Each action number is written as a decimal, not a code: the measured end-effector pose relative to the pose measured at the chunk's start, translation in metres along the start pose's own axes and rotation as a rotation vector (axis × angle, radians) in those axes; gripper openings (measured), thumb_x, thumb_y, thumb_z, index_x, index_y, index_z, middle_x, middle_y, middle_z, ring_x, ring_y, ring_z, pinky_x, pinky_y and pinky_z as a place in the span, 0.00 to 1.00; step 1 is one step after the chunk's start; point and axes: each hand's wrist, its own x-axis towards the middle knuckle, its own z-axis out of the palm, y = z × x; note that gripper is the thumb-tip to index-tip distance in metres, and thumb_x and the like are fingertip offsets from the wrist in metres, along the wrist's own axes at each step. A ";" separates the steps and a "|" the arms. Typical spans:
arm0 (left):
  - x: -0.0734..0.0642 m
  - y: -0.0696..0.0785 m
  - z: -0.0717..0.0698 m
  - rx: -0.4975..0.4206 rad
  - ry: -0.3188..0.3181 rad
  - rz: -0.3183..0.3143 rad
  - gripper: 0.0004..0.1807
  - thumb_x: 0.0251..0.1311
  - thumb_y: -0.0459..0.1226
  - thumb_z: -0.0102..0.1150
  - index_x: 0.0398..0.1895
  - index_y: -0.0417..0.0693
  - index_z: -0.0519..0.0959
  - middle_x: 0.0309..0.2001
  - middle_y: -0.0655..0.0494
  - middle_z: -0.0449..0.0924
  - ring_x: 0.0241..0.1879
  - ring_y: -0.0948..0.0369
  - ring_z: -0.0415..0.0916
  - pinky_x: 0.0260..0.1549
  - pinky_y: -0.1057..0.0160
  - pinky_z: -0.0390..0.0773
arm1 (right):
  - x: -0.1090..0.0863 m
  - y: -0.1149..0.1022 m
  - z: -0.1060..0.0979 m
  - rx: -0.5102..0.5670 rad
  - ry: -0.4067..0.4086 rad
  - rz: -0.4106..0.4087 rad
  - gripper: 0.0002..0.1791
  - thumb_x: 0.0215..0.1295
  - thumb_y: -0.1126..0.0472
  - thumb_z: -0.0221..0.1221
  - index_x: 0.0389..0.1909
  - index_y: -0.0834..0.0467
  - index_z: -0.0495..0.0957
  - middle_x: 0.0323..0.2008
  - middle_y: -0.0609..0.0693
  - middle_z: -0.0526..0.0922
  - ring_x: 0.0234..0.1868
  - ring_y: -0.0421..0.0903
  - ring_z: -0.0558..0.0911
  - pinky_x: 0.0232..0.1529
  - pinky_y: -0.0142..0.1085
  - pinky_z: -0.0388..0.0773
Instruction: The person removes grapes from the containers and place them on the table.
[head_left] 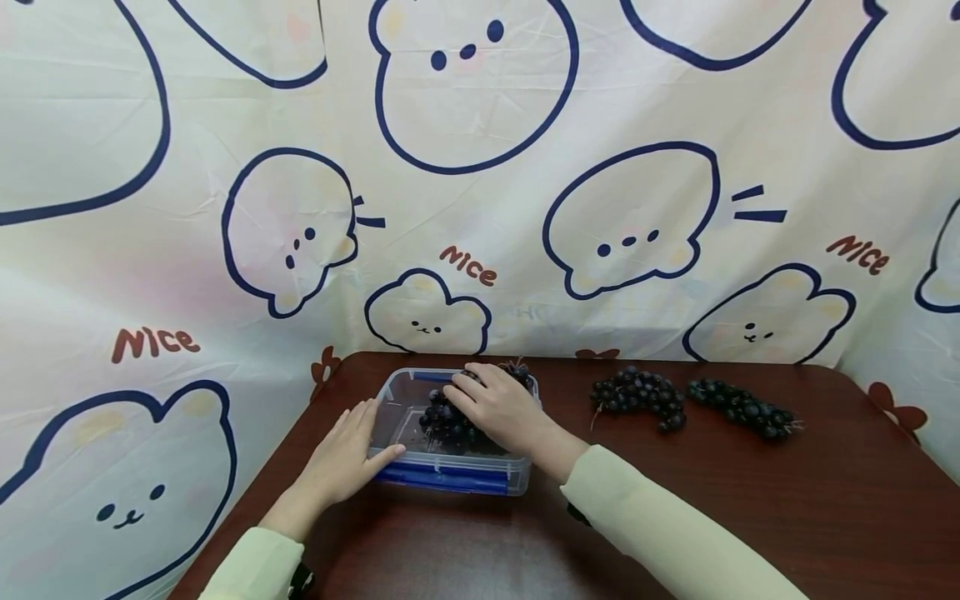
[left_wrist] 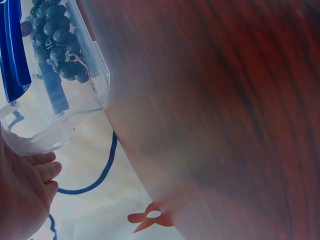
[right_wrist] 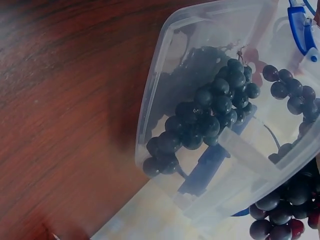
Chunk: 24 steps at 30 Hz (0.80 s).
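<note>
A clear plastic box (head_left: 450, 458) with blue clip latches stands on the table, bunches of dark grapes inside. My left hand (head_left: 341, 454) rests against its near left corner, fingers straight along the side and thumb at the front rim. Reaching in from the right, my right hand (head_left: 498, 408) grips a bunch of dark grapes (head_left: 447, 419) from above, fingers bent over it. Part of that bunch is hidden under the hand. Through the box wall in the right wrist view, another bunch (right_wrist: 212, 107) lies along the side.
Two more bunches lie on the brown table (head_left: 675, 500) to the right: a curved one (head_left: 641, 396) and a longer one (head_left: 742, 407). A white cloth (head_left: 517, 208) printed with bear outlines hangs behind and beside the table.
</note>
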 end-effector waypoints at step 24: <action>-0.002 0.001 -0.001 -0.001 0.002 0.006 0.49 0.63 0.57 0.56 0.71 0.28 0.54 0.70 0.30 0.56 0.70 0.38 0.52 0.68 0.40 0.47 | -0.014 0.008 -0.020 -0.039 -0.021 0.012 0.20 0.66 0.65 0.61 0.59 0.54 0.76 0.55 0.52 0.79 0.58 0.53 0.75 0.55 0.45 0.73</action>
